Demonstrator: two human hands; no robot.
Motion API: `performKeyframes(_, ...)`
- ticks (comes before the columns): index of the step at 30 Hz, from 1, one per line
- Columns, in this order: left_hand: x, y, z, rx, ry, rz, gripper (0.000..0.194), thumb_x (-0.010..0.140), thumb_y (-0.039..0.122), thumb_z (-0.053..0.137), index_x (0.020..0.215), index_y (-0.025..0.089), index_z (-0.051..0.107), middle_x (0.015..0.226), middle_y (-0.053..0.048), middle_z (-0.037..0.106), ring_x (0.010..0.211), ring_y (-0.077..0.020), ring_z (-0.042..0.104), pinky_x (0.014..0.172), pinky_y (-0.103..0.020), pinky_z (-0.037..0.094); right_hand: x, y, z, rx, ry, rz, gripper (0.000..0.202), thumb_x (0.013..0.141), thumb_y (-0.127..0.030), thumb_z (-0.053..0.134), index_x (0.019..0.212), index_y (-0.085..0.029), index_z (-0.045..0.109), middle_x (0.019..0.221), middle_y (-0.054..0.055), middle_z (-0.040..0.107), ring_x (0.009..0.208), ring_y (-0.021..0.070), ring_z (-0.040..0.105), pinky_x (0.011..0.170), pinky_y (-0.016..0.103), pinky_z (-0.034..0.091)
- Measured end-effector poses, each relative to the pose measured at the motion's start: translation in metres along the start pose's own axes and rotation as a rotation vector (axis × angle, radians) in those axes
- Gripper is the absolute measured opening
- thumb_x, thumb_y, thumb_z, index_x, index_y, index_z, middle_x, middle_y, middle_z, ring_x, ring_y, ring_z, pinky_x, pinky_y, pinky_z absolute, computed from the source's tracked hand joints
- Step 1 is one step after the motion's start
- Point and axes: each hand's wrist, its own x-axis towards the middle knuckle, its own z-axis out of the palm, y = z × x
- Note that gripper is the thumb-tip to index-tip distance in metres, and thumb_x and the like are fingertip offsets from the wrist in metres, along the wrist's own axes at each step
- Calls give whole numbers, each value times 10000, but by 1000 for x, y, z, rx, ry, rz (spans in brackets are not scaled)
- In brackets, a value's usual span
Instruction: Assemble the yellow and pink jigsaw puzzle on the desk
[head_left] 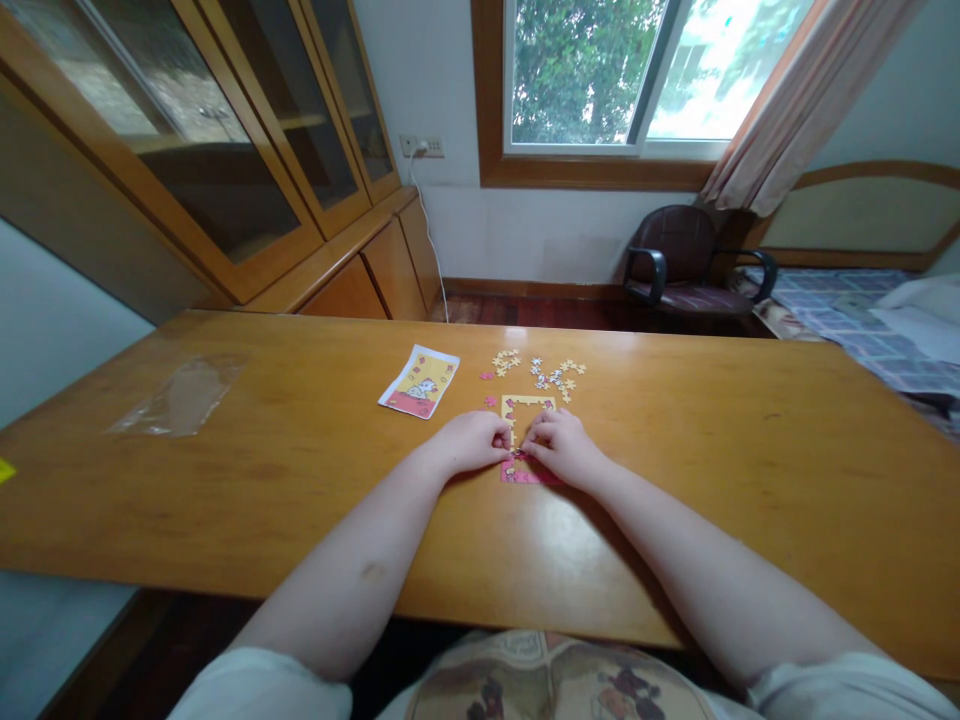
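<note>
A partly assembled jigsaw puzzle (529,401) lies on the table, its yellow and pink border joined around an unfilled middle. My left hand (475,440) is at the puzzle's left edge, fingers curled and thumb tip against the border. What those fingers grip, if anything, is hidden. Reaching in from the right, my right hand (564,445) pinches a small puzzle piece (518,453) over the lower left of the border. That hand covers much of the puzzle's right side. Loose yellow pieces (505,362), whitish pieces (551,378) and a pink piece (490,401) lie just beyond.
A picture card (421,382) with a white animal on yellow and pink lies left of the puzzle. Farther left is a clear plastic bag (184,395). The wooden table (300,480) extends to both sides; an office chair (675,250) stands beyond its far edge.
</note>
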Motion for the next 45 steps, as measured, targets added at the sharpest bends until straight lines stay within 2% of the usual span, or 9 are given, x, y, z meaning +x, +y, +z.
performKeyframes(16, 1, -1, 1, -14, -49, -23, 78, 730, 288, 609, 735, 221, 650, 733, 25, 682, 658, -134, 579, 558, -228, 353, -3, 2, 8, -63, 63, 7, 126, 766, -280, 742, 672, -208, 700, 849, 42, 661, 818, 187, 529, 780, 345, 375)
performKeyframes(22, -1, -1, -2, -8, -50, 2, 92, 750, 288, 599, 755, 212, 651, 733, 18, 667, 654, -132, 571, 563, -231, 358, -2, 8, -3, -5, 103, -42, 128, 820, -266, 677, 713, -198, 695, 815, 46, 650, 804, 183, 546, 778, 337, 400)
performKeyframes(26, -4, 4, -1, 45, 47, 36, 153, 762, 355, 620, 828, 220, 648, 782, 9, 662, 709, -149, 582, 591, -238, 374, -4, 16, -21, 11, 32, -169, 49, 795, -239, 696, 764, -202, 706, 806, 43, 645, 816, 184, 565, 795, 339, 408)
performKeyframes(29, -4, 10, 4, 67, 101, 75, 269, 746, 440, 653, 906, 224, 634, 889, -6, 676, 794, -171, 604, 640, -246, 399, -7, 15, -29, 7, -49, -237, 85, 767, -284, 732, 776, -204, 706, 838, 42, 650, 833, 186, 571, 816, 351, 403)
performKeyframes(33, -4, 15, 10, 100, 70, 85, 305, 768, 494, 628, 912, 224, 629, 916, -18, 675, 798, -178, 613, 638, -254, 408, -9, 11, -26, -16, -88, -246, 129, 747, -312, 750, 805, -205, 706, 859, 41, 651, 848, 190, 566, 823, 357, 392)
performKeyframes(39, -3, 16, 9, 101, 50, 66, 254, 791, 451, 610, 896, 222, 643, 893, -19, 684, 779, -177, 621, 618, -251, 407, -9, 11, -21, -30, -88, -256, 88, 751, -273, 730, 796, -203, 700, 838, 36, 645, 841, 188, 566, 800, 344, 385)
performKeyframes(45, -2, 13, 12, 109, 46, 107, 187, 793, 379, 602, 887, 228, 659, 887, -11, 687, 777, -168, 617, 632, -247, 412, -8, 12, -20, -36, -79, -262, 71, 753, -263, 719, 765, -199, 690, 833, 35, 645, 834, 185, 565, 799, 342, 383)
